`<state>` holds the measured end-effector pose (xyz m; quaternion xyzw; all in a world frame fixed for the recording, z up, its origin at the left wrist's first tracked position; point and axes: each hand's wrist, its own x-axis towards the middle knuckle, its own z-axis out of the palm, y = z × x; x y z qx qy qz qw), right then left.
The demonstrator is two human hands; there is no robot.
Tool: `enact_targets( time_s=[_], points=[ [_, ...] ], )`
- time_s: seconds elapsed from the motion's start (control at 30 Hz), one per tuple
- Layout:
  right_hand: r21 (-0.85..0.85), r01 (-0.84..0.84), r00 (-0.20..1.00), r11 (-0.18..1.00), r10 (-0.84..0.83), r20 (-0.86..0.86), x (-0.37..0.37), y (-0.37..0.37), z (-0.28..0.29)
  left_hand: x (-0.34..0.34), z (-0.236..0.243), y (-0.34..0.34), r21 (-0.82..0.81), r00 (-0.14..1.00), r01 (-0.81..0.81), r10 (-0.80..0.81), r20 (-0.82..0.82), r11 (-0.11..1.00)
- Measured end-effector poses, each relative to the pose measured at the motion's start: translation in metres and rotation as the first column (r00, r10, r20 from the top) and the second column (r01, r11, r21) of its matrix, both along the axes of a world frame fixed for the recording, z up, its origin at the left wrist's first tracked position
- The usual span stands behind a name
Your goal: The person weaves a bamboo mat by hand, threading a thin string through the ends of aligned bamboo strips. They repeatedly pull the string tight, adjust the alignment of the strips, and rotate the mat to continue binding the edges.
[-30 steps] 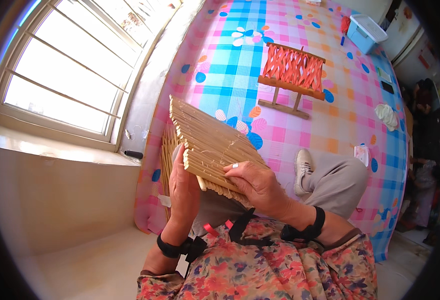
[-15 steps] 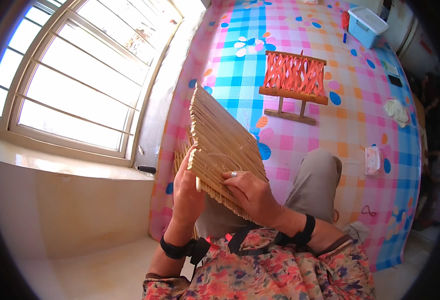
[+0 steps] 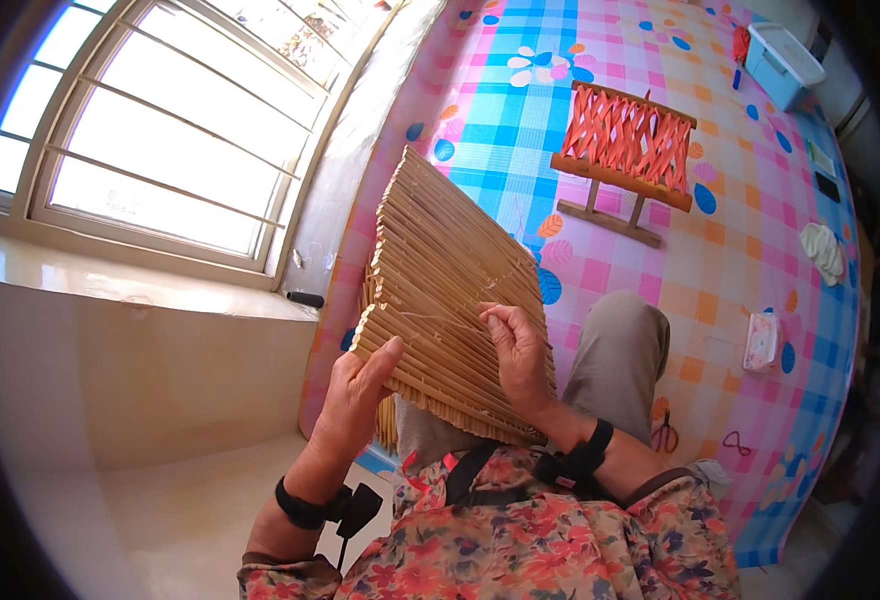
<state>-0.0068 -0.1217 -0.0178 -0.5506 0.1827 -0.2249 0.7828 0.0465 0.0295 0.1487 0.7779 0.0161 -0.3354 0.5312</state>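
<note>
A slanted mat of thin straw-coloured sticks point(image 3: 430, 250), bound side by side, lies over my lap. My left hand point(image 3: 360, 390) grips its lower left corner, thumb on top and fingers hidden underneath. Over the mat's right part, my right hand point(image 3: 515, 355) pinches a thin pale strand that runs across the sticks. More loose sticks point(image 3: 384, 422) show beneath the mat at the left. My raised knee point(image 3: 615, 335) in grey trousers is just right of the mat.
A checked floral sheet point(image 3: 720, 400) bears a wooden stand wound with red strips point(image 3: 625, 140), a blue lidded box point(image 3: 780, 70), white cloth point(image 3: 822, 250), small container point(image 3: 760, 345), dark flat object point(image 3: 826, 186) and scissors point(image 3: 664, 435). A barred window point(image 3: 175, 150) is on the left.
My left hand has moved down along the mat's edge, and the mat's face has turned more toward me. My right hand has lifted slightly, drawing the strand. My right leg has shifted to knee-up.
</note>
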Motion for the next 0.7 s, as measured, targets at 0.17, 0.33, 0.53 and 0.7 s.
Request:
enact_targets(
  time_s=[0.17,0.33,0.53,0.7],
  points=[
    [-0.066,0.028,0.988,0.997,-0.038,-0.152,0.029,0.011,-0.041,0.005,0.007,-0.012,-0.028,0.996,-0.006,0.009,0.086,1.0],
    [-0.137,0.032,0.984,0.99,-0.055,-0.168,0.033,0.02,-0.056,0.018,0.001,-0.008,0.063,0.974,0.057,-0.07,0.214,0.996],
    [-0.164,0.038,0.979,0.986,-0.07,-0.19,0.03,0.022,-0.061,0.018,-0.003,0.006,-0.033,0.98,0.067,-0.059,0.19,0.997],
    [-0.194,0.002,0.98,0.981,-0.041,-0.197,0.03,0.011,-0.059,0.02,-0.007,0.012,-0.098,0.991,0.029,-0.016,0.133,0.995]
  ],
)
